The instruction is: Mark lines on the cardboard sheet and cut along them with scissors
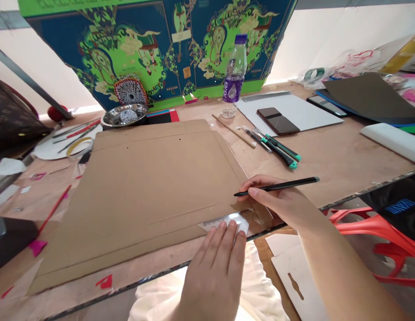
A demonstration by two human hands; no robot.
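A large brown cardboard sheet (143, 178) lies on the table in front of me, with a fold line and a drawn line near its front edge. My left hand (221, 254) rests flat with its fingers stretched out, pressing a clear set square (242, 220) onto the sheet's front right part. The fingers cover much of the set square. In my right hand (274, 196) a black pen (291, 183) is pinched between thumb and fingers. Its tip points left, just above or on the cardboard; contact cannot be made out.
Two utility knives (277, 149) and a wooden stick (232, 130) lie right of the sheet. Behind stand a water bottle (233, 80) and a metal bowl (109, 117). A phone (277, 121) rests on white board (308, 111). A red stool (361, 220) is below the table edge.
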